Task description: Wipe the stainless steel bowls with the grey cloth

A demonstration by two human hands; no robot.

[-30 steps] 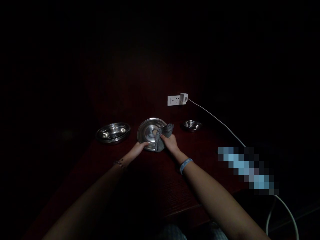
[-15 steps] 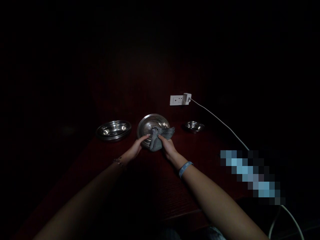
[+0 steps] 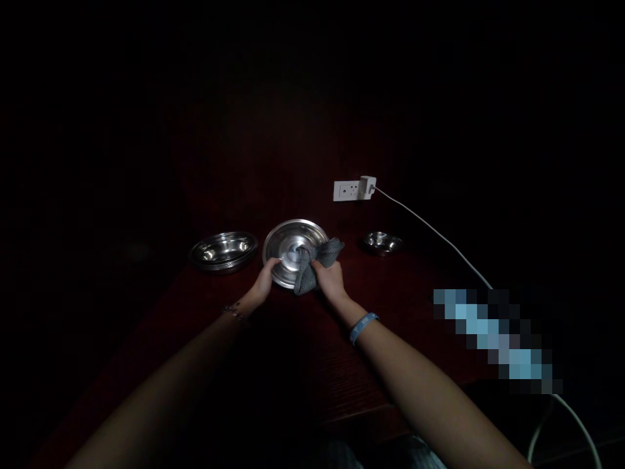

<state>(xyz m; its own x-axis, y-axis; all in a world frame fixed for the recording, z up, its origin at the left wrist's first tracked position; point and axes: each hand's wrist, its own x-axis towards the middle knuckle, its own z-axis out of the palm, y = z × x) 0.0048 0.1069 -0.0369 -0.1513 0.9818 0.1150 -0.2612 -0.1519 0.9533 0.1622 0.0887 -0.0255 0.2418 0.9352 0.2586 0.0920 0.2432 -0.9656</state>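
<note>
Wristband [image 3: 364,327] and bracelet [image 3: 232,312] sit nearer than the shallow metal bowl [image 3: 283,242], which is tilted toward the person at the desk [image 3: 336,371]. The left hand [image 3: 263,283] clamps its near left rim, thumb inside, other fingers hidden; the right hand [image 3: 332,283] grips a grey cloth [image 3: 306,277] over its near right side. Left of that bowl stand nested metal bowls [image 3: 222,255]; right of it, a smaller metal bowl [image 3: 382,243]; beyond it, rightward, a wall socket [image 3: 344,191] with a plugged-in charger [image 3: 367,185].

Indoors, exact type unclear, wall skt [image 3: 346,191], tbl [image 3: 349,371]
</note>
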